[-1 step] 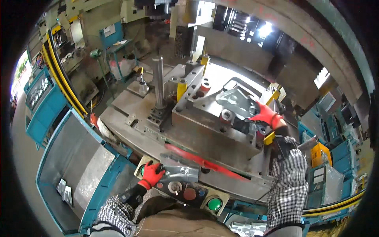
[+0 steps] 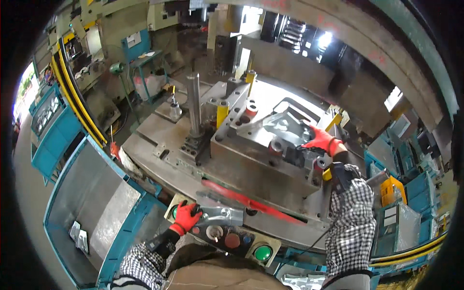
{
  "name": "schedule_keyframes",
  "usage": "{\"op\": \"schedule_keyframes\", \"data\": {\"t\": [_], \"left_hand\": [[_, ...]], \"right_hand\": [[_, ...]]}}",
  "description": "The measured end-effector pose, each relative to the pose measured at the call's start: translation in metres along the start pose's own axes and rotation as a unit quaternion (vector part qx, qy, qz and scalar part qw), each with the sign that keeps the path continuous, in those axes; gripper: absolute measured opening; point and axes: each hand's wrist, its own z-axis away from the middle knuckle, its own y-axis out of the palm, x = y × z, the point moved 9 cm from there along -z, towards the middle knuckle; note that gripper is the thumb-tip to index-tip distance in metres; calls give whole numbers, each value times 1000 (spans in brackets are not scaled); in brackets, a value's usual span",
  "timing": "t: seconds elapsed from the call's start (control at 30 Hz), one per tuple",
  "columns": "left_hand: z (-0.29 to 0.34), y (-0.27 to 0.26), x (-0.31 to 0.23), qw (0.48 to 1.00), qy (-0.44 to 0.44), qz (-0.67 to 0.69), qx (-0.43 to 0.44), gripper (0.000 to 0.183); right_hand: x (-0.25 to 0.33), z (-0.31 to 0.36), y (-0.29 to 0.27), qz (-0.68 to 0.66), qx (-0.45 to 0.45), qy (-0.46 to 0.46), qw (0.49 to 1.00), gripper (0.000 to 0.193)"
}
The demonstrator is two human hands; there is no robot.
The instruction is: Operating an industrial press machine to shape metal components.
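My left hand (image 2: 186, 217), in a red glove with black fingertips, is closed on the left end of a formed sheet-metal part (image 2: 226, 215). That grey part lies above the control panel (image 2: 205, 238), close to its left green button. Farther off, my right hand (image 2: 323, 140), also red-gloved, is at the right edge of another shiny sheet-metal part (image 2: 286, 124). The fingers look bent around that edge, though their tips are partly hidden. This second part rests over the top of the steel die (image 2: 261, 159).
A steel guide post (image 2: 193, 104) rises left of the die. A blue-framed bin (image 2: 113, 208) with a few metal parts stands at left. The panel's right green button (image 2: 262, 252) sits before me. A red bar (image 2: 251, 200) crosses the die's front. An orange crate (image 2: 392, 189) is at right.
My right hand has shifted slightly, and the sheet-metal part at it has dropped lower and flatter over the die. My left hand stays almost still with its part.
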Motion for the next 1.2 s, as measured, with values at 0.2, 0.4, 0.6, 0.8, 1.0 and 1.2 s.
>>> {"op": "schedule_keyframes", "data": {"t": [0.2,0.4,0.6,0.8,1.0,1.2], "left_hand": [[8,-2,0,1000,2,16,2,57],[9,-6,-1,999,-12,29,22,61],[3,-23,-6,998,22,48,32,62],[2,-57,82,967,-60,237,-72,67],[30,-26,219,926,-184,321,-75,91],[61,40,254,874,-344,319,131,98]], "right_hand": [[-68,-81,44,-80,122,-6,989,100],[-135,-98,77,-155,82,88,980,74],[-43,-67,64,170,-216,98,956,71],[55,87,89,-148,-305,-31,940,76],[-37,334,339,-140,217,219,941,80],[-113,407,487,-135,-14,398,907,112]]}}
